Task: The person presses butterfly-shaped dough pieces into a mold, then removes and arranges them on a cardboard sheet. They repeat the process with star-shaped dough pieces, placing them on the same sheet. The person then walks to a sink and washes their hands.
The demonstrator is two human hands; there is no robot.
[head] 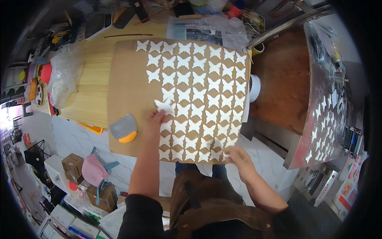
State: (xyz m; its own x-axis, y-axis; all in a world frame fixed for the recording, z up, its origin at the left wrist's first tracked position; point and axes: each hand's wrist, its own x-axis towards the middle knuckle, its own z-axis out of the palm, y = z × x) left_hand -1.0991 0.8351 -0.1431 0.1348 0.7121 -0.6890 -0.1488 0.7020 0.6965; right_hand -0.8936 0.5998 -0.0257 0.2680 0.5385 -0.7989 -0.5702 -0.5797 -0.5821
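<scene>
A brown cardboard sheet [128, 89] lies on the wooden table before me, with rows of white butterfly-shaped cutouts [183, 78] over its middle and right. My left hand [157, 116] holds one white butterfly piece [163, 105] by its lower edge, raised above the others. At the sheet's front right corner, my right hand [238, 156] has its fingertips at a butterfly piece [226, 156]; whether it grips the piece I cannot tell. A scraper with a clear blade and an orange edge [123, 128] rests on the cardboard, left of my left forearm.
Crumpled clear plastic [64, 77] lies on the table's left side. Behind the cardboard are a newspaper [179, 30], a thin brown stick [128, 35] and tools. A metal pole [286, 25] slants at the back right. More white butterflies lie on a reddish surface [301, 143] at right.
</scene>
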